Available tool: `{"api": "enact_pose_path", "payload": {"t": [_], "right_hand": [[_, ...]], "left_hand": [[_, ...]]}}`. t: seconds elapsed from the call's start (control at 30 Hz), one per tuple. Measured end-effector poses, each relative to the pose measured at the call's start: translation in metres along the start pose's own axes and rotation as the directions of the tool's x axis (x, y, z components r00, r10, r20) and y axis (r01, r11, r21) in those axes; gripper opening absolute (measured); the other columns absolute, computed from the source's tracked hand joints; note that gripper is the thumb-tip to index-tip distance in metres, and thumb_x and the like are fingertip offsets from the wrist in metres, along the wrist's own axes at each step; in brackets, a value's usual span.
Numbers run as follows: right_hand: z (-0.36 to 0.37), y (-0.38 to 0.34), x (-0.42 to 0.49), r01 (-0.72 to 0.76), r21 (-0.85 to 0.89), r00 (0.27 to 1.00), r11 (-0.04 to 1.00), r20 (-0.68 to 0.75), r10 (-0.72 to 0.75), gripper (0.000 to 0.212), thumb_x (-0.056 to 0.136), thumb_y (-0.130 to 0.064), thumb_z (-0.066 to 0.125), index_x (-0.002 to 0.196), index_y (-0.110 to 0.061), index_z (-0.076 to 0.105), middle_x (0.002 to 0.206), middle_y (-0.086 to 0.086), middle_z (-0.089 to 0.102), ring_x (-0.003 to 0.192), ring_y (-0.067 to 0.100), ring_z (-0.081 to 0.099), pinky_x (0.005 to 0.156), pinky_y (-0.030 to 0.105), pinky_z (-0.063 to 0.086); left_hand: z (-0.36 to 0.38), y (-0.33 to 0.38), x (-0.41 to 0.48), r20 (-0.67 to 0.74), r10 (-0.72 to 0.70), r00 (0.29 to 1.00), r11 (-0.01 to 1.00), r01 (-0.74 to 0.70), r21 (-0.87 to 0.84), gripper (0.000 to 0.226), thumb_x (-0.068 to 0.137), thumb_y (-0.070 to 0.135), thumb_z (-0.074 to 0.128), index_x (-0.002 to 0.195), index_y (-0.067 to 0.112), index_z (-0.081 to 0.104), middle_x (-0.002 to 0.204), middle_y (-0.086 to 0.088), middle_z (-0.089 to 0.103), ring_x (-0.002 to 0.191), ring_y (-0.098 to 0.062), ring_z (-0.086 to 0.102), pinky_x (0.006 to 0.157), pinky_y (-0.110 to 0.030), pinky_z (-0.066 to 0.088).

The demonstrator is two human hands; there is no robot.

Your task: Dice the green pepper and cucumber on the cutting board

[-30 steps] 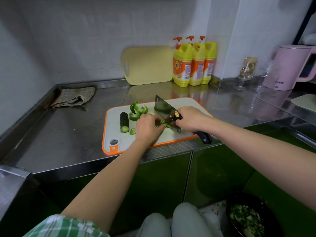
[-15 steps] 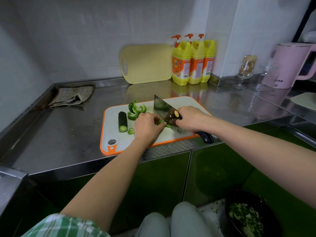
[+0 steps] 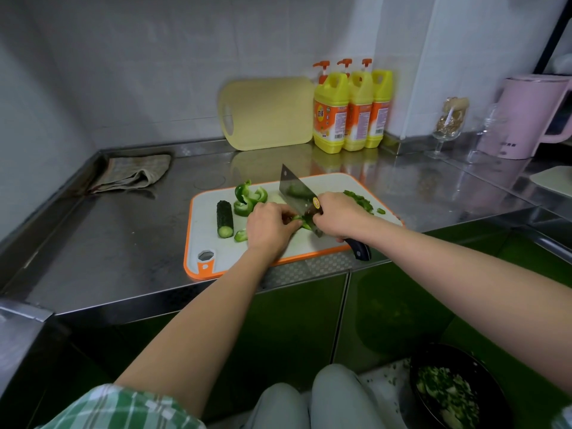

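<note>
While we dice the green pepper, the cucumber waits beside it.

Nearest to us, on the floor, a dark bowl holds chopped greens. On the cutting board our left hand curls over a pepper strip and pins it, so it cannot slide. Our right hand grips the cleaver close to the blade, we judge for control. Just beyond, to the left, lie the cucumber and the uncut green pepper, within easy reach; diced bits sit at the right, out of the way.
</note>
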State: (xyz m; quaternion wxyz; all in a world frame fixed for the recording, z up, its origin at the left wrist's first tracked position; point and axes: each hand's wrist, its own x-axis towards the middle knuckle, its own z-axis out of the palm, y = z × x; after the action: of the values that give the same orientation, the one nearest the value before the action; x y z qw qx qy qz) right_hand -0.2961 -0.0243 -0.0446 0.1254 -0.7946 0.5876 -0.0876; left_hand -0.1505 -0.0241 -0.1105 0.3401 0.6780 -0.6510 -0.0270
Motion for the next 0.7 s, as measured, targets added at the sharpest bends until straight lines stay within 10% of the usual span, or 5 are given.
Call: {"api": "enact_pose_path", "payload": {"t": [0.7], "right_hand": [[-0.027,0.007,-0.003,0.012,0.0,0.999,1.0,0.042,-0.012,0.013,0.09,-0.01,0.042,0.086,-0.005,0.053,0.086,0.021,0.067,0.046,0.025,0.062,0.044,0.025,0.044]], "left_hand": [[-0.006,0.0,-0.005,-0.013,0.031,0.999,0.999,-0.031,-0.013,0.021,0.082,0.042,0.07,0.093,0.024,0.074,0.086,0.005,0.07,0.094,-0.022,0.052,0.077,-0.036,0.047]]}}
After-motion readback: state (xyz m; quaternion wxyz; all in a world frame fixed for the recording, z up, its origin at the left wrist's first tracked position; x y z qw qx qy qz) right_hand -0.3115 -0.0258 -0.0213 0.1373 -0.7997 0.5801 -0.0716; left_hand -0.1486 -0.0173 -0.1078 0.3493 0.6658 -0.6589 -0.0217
